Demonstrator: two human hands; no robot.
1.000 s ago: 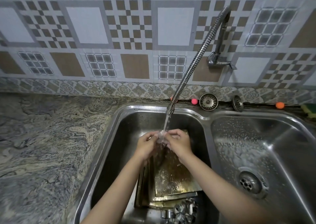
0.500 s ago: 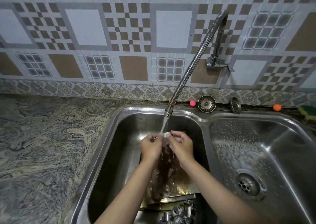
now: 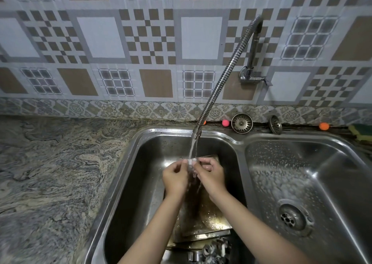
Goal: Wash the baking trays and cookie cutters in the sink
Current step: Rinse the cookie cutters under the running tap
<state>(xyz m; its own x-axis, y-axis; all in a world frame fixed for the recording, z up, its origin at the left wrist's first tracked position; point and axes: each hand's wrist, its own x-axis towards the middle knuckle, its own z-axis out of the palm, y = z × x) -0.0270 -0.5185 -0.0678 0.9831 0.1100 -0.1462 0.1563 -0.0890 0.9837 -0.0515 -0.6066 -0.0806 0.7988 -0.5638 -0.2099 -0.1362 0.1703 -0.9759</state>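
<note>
Both my hands are in the left basin (image 3: 141,183) under the running tap. My left hand (image 3: 175,178) and my right hand (image 3: 211,176) pinch a small pale cookie cutter (image 3: 190,161) between their fingertips, right in the water stream (image 3: 193,149). Its shape is mostly hidden by my fingers. Below my hands lie stacked, greasy golden baking trays (image 3: 213,223), wet and partly covered by my forearms. A heap of several metal cookie cutters (image 3: 216,250) sits at the near end of the basin, in front of the trays.
A flexible steel faucet hose (image 3: 223,78) arcs from the wall to its nozzle (image 3: 196,134). The right basin (image 3: 302,173) is wet, with a drain (image 3: 289,219). Two strainers (image 3: 241,122), small balls (image 3: 323,126) and a sponge (image 3: 360,132) line the back ledge. A granite counter (image 3: 50,173) lies left.
My hands have stayed together under the stream and shifted their fingers slightly on the small cutter. My head has tilted up a little, so the sink sits lower in view.
</note>
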